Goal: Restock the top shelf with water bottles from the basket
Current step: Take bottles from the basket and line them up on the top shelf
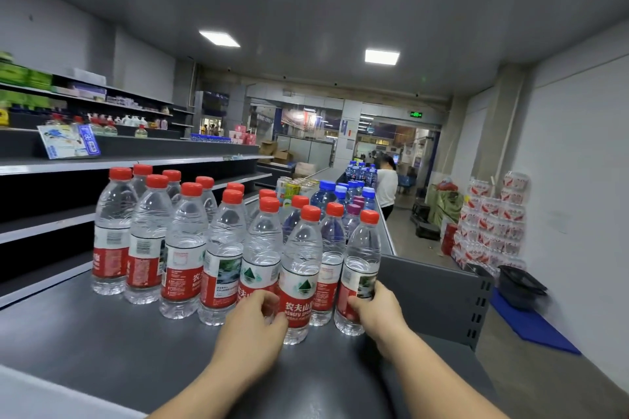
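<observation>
Top grey metal shelf (pixel 102 343) w/ upright clear red-capped plastic water bottles: left hand (pixel 253 320) curls round the near front bottle (pixel 299 275), right hand (pixel 377 308) wraps the far-right bottle (pixel 360 269), prob. squaring the row; basket not in view.

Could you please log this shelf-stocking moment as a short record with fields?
setting: shop aisle, grey top shelf
stock: red-capped water bottles standing in rows
left hand: grips the front bottle
right hand: grips the rightmost bottle
behind: blue-capped bottles
basket: not identifiable
</observation>
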{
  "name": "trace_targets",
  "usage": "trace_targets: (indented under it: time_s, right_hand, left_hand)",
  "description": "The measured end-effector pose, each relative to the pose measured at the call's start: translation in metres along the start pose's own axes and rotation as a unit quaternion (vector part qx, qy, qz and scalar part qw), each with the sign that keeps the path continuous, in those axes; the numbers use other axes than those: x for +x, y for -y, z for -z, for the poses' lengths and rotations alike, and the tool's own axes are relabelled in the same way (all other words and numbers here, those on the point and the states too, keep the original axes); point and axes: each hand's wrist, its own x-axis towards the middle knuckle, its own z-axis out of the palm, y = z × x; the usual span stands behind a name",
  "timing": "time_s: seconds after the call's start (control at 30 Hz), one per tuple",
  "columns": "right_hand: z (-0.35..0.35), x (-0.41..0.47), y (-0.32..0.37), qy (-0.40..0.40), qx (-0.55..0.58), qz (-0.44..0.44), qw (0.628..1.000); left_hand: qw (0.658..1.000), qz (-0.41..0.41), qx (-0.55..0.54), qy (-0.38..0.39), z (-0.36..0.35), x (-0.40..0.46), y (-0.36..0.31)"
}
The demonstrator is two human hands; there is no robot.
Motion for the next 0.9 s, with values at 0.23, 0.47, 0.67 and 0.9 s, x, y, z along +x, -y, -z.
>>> trace_targets:
  time_s: [0.23, 0.47, 0.67, 0.9]
  right_hand:
    - [0.005, -0.041, 0.01, -0.035, -0.117, -0.005, 0.992]
    - [-0.022, -0.145, 0.037, -0.027, -0.146, 0.06, 0.987]
    - [-0.057, -0.262, 0.063, -0.035, -0.084, 0.095, 0.991]
    - [-0.127, -0.399, 0.033, -0.023, -0.019, 0.093, 0.995]
  left_hand:
    - [0.999, 0.006, 0.01, 0.044, 0.022, -0.029, 0.002]
    - [0.997, -0.004, -0.05, 0.064, 0.067, -0.074, 0.002]
    - [0.996, -0.041, -0.071, 0.048, 0.138, -0.131, 0.022]
    - [0.993, 0.0, -0.102, 0.067, 0.197, -0.227, 0.097]
